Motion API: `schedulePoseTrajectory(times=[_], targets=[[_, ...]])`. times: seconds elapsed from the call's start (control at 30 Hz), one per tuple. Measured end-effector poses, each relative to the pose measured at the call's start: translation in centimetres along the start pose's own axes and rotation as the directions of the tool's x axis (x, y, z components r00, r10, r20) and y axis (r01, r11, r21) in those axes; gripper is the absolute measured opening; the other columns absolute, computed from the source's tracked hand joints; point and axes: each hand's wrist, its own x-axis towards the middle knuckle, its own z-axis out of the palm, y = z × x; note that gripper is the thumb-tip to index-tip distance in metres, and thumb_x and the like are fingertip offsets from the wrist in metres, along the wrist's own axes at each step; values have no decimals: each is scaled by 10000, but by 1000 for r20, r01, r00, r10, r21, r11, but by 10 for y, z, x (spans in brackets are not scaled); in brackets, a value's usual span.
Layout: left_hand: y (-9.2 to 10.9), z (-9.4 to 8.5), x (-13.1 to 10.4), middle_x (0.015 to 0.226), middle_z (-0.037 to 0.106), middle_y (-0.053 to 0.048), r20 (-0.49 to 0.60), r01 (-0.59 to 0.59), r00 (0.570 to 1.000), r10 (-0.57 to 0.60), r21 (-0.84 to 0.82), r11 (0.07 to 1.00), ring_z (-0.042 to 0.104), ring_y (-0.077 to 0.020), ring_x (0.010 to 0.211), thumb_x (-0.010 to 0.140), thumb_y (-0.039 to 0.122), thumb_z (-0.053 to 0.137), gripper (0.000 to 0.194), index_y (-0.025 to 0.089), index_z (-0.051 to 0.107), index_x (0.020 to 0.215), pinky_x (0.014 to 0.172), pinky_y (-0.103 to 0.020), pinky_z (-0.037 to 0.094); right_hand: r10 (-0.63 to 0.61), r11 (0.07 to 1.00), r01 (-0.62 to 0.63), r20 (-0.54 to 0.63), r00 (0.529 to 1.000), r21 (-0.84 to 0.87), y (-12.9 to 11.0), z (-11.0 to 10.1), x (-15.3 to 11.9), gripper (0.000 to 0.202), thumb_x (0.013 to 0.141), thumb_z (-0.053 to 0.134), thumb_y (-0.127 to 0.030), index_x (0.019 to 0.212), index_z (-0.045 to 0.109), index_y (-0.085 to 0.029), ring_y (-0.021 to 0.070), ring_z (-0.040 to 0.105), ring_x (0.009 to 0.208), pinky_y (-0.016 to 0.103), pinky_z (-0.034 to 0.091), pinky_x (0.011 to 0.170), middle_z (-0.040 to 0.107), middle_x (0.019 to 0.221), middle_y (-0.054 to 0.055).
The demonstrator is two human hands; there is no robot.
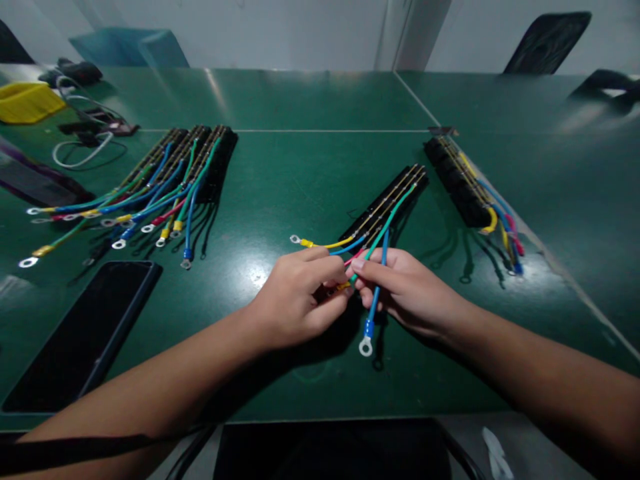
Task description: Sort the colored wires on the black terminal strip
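Observation:
A black terminal strip (385, 203) with yellow, blue, red and green wires lies tilted on the green table in front of me. My left hand (305, 293) pinches the yellow-sleeved end of the green wire (395, 213). Thumb and fingers of my right hand (400, 283) close on the same green wire just beside it. From under my right hand a blue wire (376, 300) hangs toward me, ending in a ring lug (366, 346). The yellow wire's lug (295, 239) sticks out to the left, above my left hand. My fingers partly hide the red wire.
Several wired black strips (215, 167) lie at the left, their lugs toward me. Another wired strip (457, 183) is at the right. A phone (83, 337) rests at the near left, with a yellow container (30, 102) and cables (83, 160) behind. The table (300, 400) edge is close to me.

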Motion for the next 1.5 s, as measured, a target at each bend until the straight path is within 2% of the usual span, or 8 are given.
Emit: schedulePoseTrajectory(times=[0.23,0.47,0.73,0.97,1.23,1.5], targets=[[0,2,-3,639,559,23,-36,23,999,-27,-110,994,476,-80,574,838,180,556,124,145,560,718,559,-208,333,-7,1000,7,29,1000,7,0,0,0,162,818,638,-293,764,594,-147,61,484,489,184,335,445,552,611,-25],[1,3,-2,626,560,26,-66,87,993,-95,-118,989,486,-81,557,794,203,601,98,143,551,735,546,-201,357,5,1000,-5,-3,1000,-28,-2,2,-1,193,819,627,-291,697,565,-154,62,467,458,191,324,434,530,564,-32],[1,2,-2,612,571,22,-10,130,991,-134,-180,975,501,-79,549,829,223,574,138,138,553,721,538,-201,357,7,1000,-7,3,1000,-21,-2,1,0,194,796,653,-295,698,570,-149,62,473,466,189,332,447,534,569,-31],[0,4,-2,634,572,26,-38,129,990,-136,-155,979,499,-82,559,779,194,608,85,146,547,745,542,-199,365,3,999,-3,-5,1000,-35,-1,1,0,195,805,641,-296,695,569,-152,63,472,461,191,322,442,537,564,-29],[2,2,-3,608,568,32,10,166,986,-169,-235,958,498,-76,543,832,222,579,123,144,539,746,531,-199,360,-2,999,2,4,1000,-47,-2,1,0,177,801,642,-296,719,583,-152,68,465,470,197,331,452,533,575,-25],[0,4,-1,633,558,38,9,149,989,-151,-228,962,491,-70,558,784,173,618,96,141,536,745,537,-192,357,4,999,-4,9,1000,-50,-2,1,0,186,819,622,-292,706,574,-152,66,462,466,196,325,455,529,565,-27]])
